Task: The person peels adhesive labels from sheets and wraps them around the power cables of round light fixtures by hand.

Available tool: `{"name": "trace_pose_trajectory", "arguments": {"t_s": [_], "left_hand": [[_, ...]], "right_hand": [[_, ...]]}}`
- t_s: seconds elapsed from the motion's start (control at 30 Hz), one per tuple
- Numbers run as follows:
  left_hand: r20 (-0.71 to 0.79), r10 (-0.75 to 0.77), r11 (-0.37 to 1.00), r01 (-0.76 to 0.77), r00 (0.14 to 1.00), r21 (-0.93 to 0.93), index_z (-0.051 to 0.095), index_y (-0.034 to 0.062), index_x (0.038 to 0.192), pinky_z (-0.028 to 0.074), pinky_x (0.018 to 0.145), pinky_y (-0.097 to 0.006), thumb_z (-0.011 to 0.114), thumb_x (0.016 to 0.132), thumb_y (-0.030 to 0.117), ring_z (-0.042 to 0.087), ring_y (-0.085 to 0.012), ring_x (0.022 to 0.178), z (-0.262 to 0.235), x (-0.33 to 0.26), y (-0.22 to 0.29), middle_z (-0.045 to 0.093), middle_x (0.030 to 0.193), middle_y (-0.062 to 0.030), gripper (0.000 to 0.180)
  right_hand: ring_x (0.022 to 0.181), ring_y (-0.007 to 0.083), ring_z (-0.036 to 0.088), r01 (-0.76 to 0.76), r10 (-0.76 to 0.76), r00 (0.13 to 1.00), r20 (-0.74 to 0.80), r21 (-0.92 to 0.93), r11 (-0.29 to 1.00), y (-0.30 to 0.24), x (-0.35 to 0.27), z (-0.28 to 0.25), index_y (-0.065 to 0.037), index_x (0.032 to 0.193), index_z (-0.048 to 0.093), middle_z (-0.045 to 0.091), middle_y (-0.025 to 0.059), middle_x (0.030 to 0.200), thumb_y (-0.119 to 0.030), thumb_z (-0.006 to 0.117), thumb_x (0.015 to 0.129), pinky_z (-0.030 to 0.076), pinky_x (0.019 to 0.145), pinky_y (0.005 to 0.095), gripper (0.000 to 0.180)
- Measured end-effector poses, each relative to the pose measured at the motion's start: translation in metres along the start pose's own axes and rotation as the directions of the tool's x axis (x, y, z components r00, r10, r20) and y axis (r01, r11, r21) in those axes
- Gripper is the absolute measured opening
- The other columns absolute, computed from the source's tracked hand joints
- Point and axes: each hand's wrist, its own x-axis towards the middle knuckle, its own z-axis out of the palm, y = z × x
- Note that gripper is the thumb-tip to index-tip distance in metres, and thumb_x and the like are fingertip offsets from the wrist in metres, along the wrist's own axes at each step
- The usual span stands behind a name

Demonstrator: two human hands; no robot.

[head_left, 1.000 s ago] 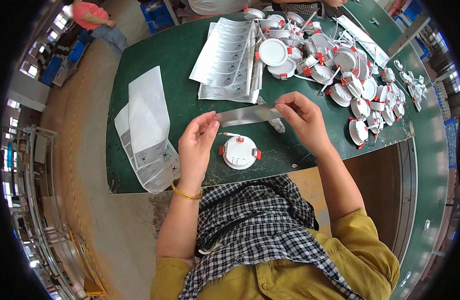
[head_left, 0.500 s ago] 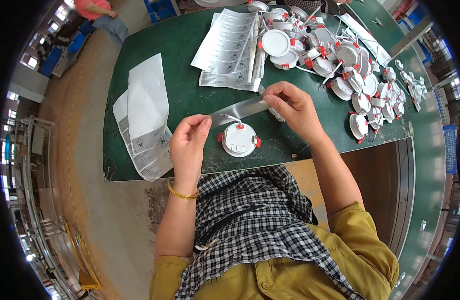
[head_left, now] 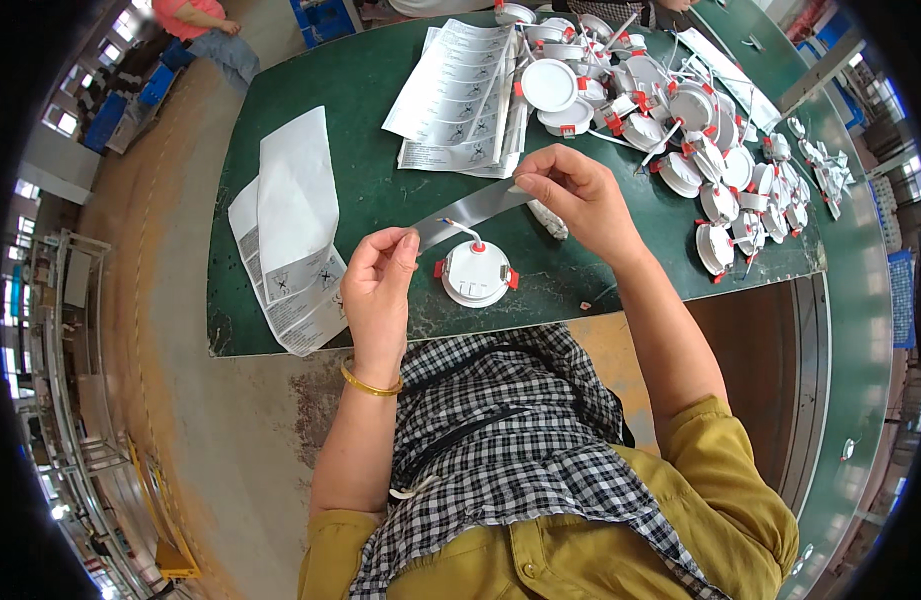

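Note:
A shiny grey strip is stretched between my two hands, its right end higher than its left. My left hand pinches the left end between thumb and fingers. The other end is pinched in my right hand. Just below the strip, a round white downlight lies on the green table, its red-tipped clips at the sides and a white cable sticking up from its far edge. The cable's tip reaches close to the strip; I cannot tell whether they touch. A small whitish bundle, partly hidden, lies beside my right hand.
Printed label sheets lie in a stack at the back and in a loose pile at left. Many downlights are heaped at the back right, with small white parts beyond. A person is at the far left.
My right hand has moved a little left and away from me, so the strip slants more. My left hand has hardly moved, and both keep their pinch.

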Motion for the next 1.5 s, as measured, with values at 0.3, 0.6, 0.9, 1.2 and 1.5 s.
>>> {"name": "trace_pose_trajectory", "arguments": {"t_s": [0.3,0.6,0.9,1.2,1.5], "left_hand": [[0.025,-0.007,0.999,0.008,1.0,-0.031,0.063,0.0002,0.099,0.045,0.072,-0.02,0.064,0.09,0.013,0.053,-0.0055,0.078,0.002,0.001,0.0,0.061,0.088,-0.0004,0.016],[0.033,0.005,0.999,-0.006,0.999,0.038,0.063,0.0013,0.1,0.045,0.072,-0.021,0.063,0.091,0.015,0.057,-0.0074,0.08,-0.001,-0.002,-0.002,0.063,0.092,-0.0015,0.017],[-0.04,0.031,0.998,-0.029,0.999,0.054,0.062,0.0004,0.1,0.047,0.071,-0.022,0.063,0.091,0.016,0.058,-0.0082,0.079,0.0,-0.012,-0.004,0.064,0.092,-0.0025,0.018],[-0.048,0.1,0.98,-0.107,0.994,-0.169,0.053,0.0036,0.108,0.043,0.071,-0.022,0.059,0.092,0.008,0.05,-0.0075,0.084,-0.002,-0.028,-0.002,0.052,0.095,-0.0023,0.018],[0.308,0.285,0.648,-0.419,0.908,0.636,0.065,0.0027,0.087,0.045,0.063,-0.028,0.074,0.077,0.009,0.054,-0.0155,0.069,0.041,0.001,0.006,0.06,0.078,-0.0056,0.015]], "right_hand": [[0.068,0.0037,0.05,-0.039,0.038,0.999,0.012,0.043,0.998,0.005,0.003,-0.003,-0.003,0.094,0.064,0.06,-0.0027,0.077,-0.012,0.064,0.089,0.043,0.062,0.0206,0.011],[0.07,0.0039,0.051,-0.022,0.022,1.0,0.009,0.059,0.998,0.006,0.006,-0.002,-0.002,0.094,0.064,0.061,-0.003,0.078,-0.013,0.064,0.089,0.044,0.065,0.0207,0.012],[0.069,0.0052,0.052,0.005,-0.006,0.999,0.034,0.022,1.0,0.005,0.007,0.001,-0.003,0.094,0.065,0.062,-0.0011,0.08,-0.013,0.065,0.087,0.045,0.065,0.0222,0.013],[0.066,0.0048,0.05,-0.011,0.014,0.999,-0.039,0.065,0.998,0.006,0.003,0.0,-0.002,0.091,0.064,0.061,-0.0022,0.076,-0.013,0.065,0.087,0.043,0.061,0.0215,0.011],[0.066,0.0028,0.049,-0.061,0.065,0.926,-0.371,0.022,0.998,-0.008,-0.01,-0.01,0.0,0.091,0.062,0.059,-0.0025,0.075,-0.01,0.064,0.087,0.041,0.059,0.0196,0.011]]}}
